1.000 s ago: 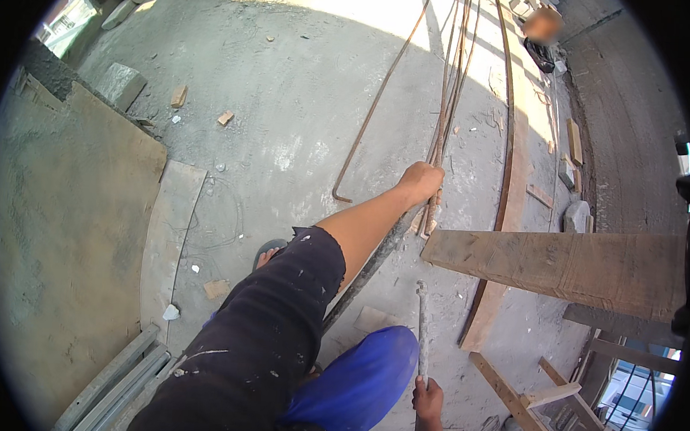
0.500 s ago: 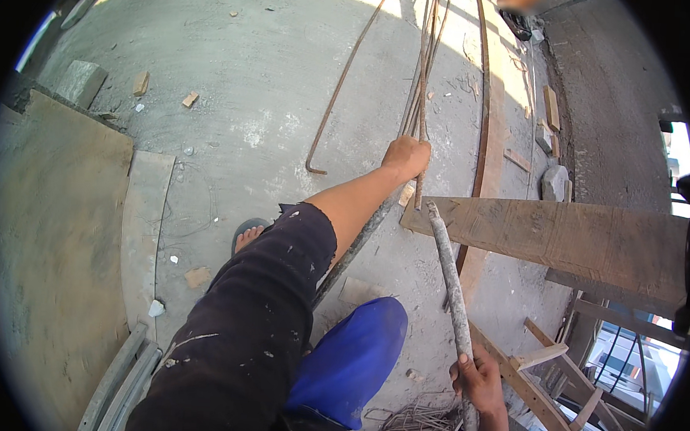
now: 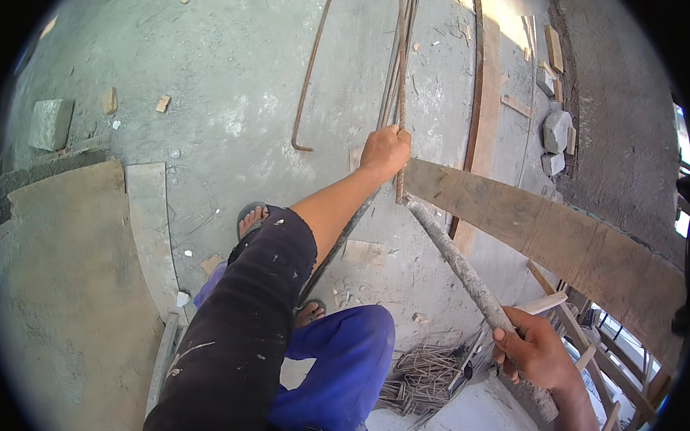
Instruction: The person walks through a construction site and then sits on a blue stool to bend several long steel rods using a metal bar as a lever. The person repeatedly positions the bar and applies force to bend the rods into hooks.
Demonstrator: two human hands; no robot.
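Note:
My left hand point(image 3: 385, 150) is closed round a rusty steel rebar point(image 3: 402, 70), whose short lower end sticks out below the fist. Several other thin rods run alongside it; whether the fist grips those too is unclear. My right hand point(image 3: 532, 346) grips a grey, cement-crusted pipe point(image 3: 459, 262) near its lower end. The pipe slants up to the left, its far tip right beside the rebar's lower end; I cannot tell if the rebar enters it. Partly hidden under my left forearm runs a dark bar point(image 3: 350, 230). A hooked rebar point(image 3: 302, 96) lies left of my fist.
A wide wooden plank point(image 3: 532, 221) crosses at right, behind the pipe. Short cut rods point(image 3: 422, 376) lie heaped by my knee. Plywood sheeting point(image 3: 76, 279) covers the left side. Concrete blocks point(image 3: 52, 124) and wood scraps dot the floor; a timber frame point(image 3: 588, 337) stands lower right.
The pipe's upper tip has moved left to the rebar's end, and my right hand has risen and swung right, tilting the pipe more. My left hand still grips the rebar, as the view shifted.

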